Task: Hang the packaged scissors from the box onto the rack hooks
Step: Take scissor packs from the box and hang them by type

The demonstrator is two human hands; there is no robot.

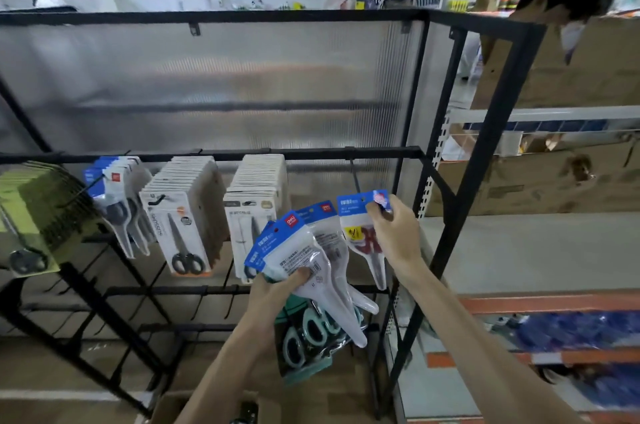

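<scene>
Head view: your right hand (391, 233) pinches the top corner of one pack (360, 229). It is a glossy clear pouch with a blue card header, red-handled scissors and a yellow sticker inside. The black wire hook (355, 177) sits just up-left of those fingertips, near the header hole. Your left hand (273, 288) grips a fan of packs (304, 243) below-left of the right fingers, thumb on top; the red square logo reads "deli". A cardboard box (162, 406) lies below your left wrist. White card packs (187, 215) hang left of the fan.
</scene>
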